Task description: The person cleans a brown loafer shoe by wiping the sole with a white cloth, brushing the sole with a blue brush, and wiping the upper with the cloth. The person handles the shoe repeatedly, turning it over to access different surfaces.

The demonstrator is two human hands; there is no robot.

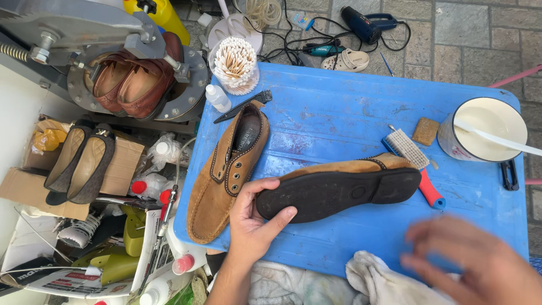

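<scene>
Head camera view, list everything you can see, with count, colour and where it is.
Suede shoes: two, tan; one upright on the blue table, one tipped on its side, black sole showing.
Brush: one, white bristles, red handle; right of the tipped shoe.
Sponge: one, brown; beside the pot.
Pot: one, white, with white liquid; table's right end.
Cotton swabs: one tubful; table's far left corner.
Small bottle: one, white; near the swabs.
Brown shoes: a pair; in the metal press, upper left.
Flats: a pair, beige and black; on cardboard boxes, left.
Cloths: white; near edge.
Left hand: holds the tipped shoe's toe.
Right hand: blurred, empty, lower right.
</scene>
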